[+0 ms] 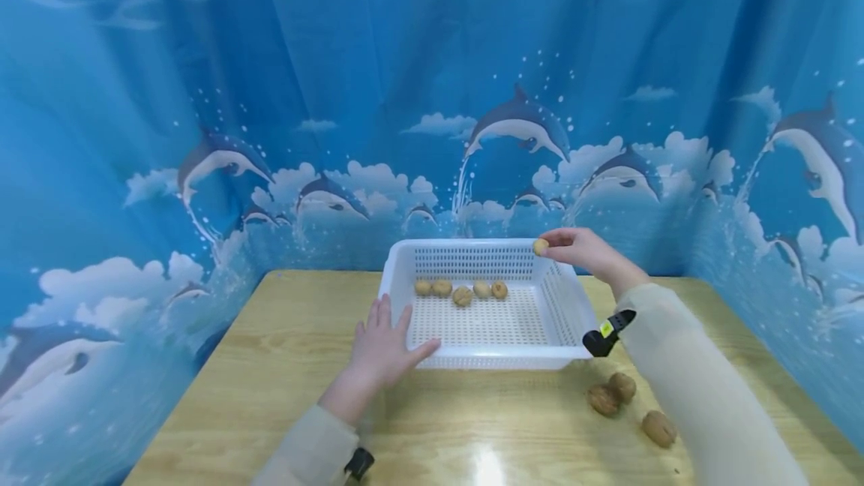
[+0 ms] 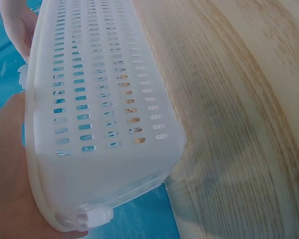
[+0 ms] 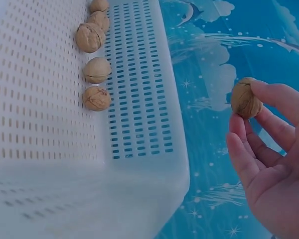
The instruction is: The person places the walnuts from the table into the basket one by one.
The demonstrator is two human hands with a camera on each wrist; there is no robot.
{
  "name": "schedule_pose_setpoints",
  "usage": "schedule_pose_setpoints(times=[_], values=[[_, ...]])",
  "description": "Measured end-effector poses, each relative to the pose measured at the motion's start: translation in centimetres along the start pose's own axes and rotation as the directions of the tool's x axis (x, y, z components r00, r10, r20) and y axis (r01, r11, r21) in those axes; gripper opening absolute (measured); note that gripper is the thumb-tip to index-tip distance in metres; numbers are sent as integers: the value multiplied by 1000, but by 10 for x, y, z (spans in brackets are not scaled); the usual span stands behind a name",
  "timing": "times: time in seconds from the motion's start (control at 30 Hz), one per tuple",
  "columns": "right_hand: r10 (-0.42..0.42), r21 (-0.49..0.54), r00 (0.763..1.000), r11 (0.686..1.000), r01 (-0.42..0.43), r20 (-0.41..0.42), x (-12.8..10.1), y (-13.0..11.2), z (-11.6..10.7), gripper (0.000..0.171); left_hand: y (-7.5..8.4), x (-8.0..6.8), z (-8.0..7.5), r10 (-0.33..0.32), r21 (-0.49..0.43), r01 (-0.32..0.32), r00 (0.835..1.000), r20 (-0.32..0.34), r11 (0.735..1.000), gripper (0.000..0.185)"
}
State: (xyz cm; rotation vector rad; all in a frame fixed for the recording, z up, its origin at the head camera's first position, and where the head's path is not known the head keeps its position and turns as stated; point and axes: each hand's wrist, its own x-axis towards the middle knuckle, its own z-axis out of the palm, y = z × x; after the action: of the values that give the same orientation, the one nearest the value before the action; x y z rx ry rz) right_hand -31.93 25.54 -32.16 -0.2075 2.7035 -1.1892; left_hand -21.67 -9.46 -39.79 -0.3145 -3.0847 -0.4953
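A white basket (image 1: 472,352) with slotted walls sits on a wooden table (image 1: 297,373), its long sides running left to right. At its far right corner, the person's right hand (image 1: 583,252) pinches one held walnut (image 1: 541,247) between thumb and fingertips, the other fingers loosely bent. From the head, this nut overlaps the corner's rim; the right wrist view shows it apart from the basket's far wall, so it appears to be raised outside the rim. The relation that matters: the basket's interior lies to the left of the nut and toward the person. Inside, five walnuts (image 1: 462,296) form an uneven row along the far wall, its right end nearer the right hand. The left hand (image 1: 386,343), fingers spread and gripping nothing, lies over the basket's left rim near its front corner. Three loose walnuts (image 1: 604,400) lie beyond the basket's near right corner.
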Motion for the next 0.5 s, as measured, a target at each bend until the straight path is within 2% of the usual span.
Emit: schedule_pose_setpoints(times=[0.13,0.37,0.5], values=[[36,9,999,999,-36,-7,14,0,5,68,-1,1,1,-5,8,5,1000,3,1000,92],[61,72,998,995,-62,16,37,10,20,61,1,1,2,-3,-3,3,1000,5,1000,90],[83,39,996,996,-84,16,48,19,32,58,1,1,3,-11,-4,11,1000,5,1000,88]])
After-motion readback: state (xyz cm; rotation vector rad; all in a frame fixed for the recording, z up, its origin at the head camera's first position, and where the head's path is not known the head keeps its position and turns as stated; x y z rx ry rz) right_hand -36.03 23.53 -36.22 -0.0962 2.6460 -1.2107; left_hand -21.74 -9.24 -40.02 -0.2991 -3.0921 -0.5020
